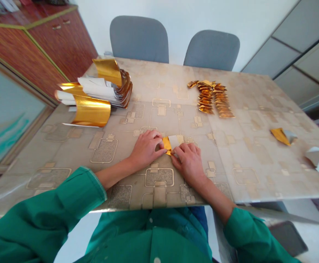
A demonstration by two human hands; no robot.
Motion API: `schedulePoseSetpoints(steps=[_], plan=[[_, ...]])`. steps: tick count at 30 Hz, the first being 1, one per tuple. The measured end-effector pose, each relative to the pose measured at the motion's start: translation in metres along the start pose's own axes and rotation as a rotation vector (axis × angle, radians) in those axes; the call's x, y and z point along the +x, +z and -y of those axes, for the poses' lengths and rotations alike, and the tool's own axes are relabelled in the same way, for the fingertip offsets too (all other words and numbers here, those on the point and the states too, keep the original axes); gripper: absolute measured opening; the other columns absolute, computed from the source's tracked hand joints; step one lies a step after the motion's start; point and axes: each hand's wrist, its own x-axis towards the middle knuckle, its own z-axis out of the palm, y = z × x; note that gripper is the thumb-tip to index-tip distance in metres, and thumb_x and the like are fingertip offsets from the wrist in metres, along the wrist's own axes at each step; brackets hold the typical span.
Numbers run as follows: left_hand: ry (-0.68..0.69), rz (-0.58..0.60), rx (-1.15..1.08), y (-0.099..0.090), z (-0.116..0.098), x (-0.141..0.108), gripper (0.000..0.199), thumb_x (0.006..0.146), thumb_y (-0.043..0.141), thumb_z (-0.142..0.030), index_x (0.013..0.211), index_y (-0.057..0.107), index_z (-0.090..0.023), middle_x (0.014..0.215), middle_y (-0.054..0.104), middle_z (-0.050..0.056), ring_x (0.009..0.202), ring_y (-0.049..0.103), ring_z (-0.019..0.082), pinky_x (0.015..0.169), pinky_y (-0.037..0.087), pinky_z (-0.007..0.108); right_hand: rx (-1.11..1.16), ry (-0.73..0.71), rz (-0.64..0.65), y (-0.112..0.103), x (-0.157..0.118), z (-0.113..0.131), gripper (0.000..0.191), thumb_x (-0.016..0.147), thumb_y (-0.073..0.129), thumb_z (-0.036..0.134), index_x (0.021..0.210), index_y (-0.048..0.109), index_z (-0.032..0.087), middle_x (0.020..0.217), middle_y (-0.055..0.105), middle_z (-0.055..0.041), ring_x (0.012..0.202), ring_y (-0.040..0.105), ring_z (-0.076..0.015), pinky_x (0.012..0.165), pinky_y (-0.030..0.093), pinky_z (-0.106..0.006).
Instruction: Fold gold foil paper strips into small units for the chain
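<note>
Fingers (154, 136) of both hands, curled and not spread, on a patterned table cover (247, 175): left hand (145, 149) and right hand (188, 164) press a small gold-foil paper fold (167, 144) between them (light, slippery; best held at its creased edges).

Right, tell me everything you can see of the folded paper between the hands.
The folded piece of gold-and-white paper has a shiny metallic gold face at left and a matte white face at upper right, meeting along angled creases. A gold point sticks out at its lower end. It lies flat on the patterned table cover, between the left hand and the right hand, whose fingers cover part of it, so its full shape is hidden.
</note>
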Motion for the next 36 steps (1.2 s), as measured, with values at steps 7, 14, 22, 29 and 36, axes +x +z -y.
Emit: schedulePoseSetpoints(steps=[7,14,22,29,36], plan=[[0.034,-0.044,0.067,-0.002,0.004,-0.002,0.013,0.089,0.068,-0.031,0.087,0.065,-0.018,0.105,0.062,0.006,0.101,0.054,0.024,0.087,0.043,0.039,0.003,0.020,0.017,0.000,0.000,0.001,0.009,0.091,0.062,0.030,0.088,0.066,0.023,0.089,0.063,-0.0038,0.091,0.048,-0.0227,0.080,0.029,-0.035],[0.569,-0.072,0.250,-0.002,-0.006,-0.014,0.024,0.102,0.045,-0.018,0.101,0.069,-0.019,0.105,0.068,0.006,0.102,0.058,0.019,0.100,0.045,0.039,-0.002,0.021,-0.005,0.002,0.001,-0.001,0.010,0.092,0.061,0.031,0.087,0.066,0.023,0.088,0.063,-0.0043,0.089,0.048,-0.0230,0.079,0.029,-0.035],[0.509,-0.015,0.283,0.008,-0.008,-0.029,0.028,0.102,0.041,-0.019,0.118,0.064,-0.014,0.105,0.066,0.011,0.102,0.059,0.022,0.100,0.047,0.042,0.176,0.025,0.006,0.001,-0.002,-0.008,0.011,0.094,0.060,0.033,0.094,0.066,0.024,0.092,0.064,-0.0028,0.093,0.051,-0.0224,0.083,0.032,-0.035],[0.485,0.081,0.379,0.002,-0.015,-0.030,0.030,0.101,0.043,-0.020,0.126,0.059,-0.014,0.107,0.063,0.010,0.105,0.056,0.024,0.107,0.039,0.043,0.197,0.002,0.037,-0.003,-0.003,-0.012,0.009,0.093,0.061,0.030,0.097,0.066,0.023,0.094,0.063,-0.0036,0.095,0.051,-0.0231,0.081,0.033,-0.034],[0.442,0.142,0.367,-0.002,-0.016,-0.034,0.036,0.099,0.047,-0.020,0.134,0.054,-0.018,0.110,0.061,0.010,0.109,0.053,0.025,0.109,0.036,0.046,0.117,-0.100,0.046,-0.007,-0.003,-0.013,0.032,0.092,0.053,0.016,0.118,0.067,0.028,0.094,0.062,-0.0051,0.092,0.049,-0.0229,0.079,0.032,-0.036]])
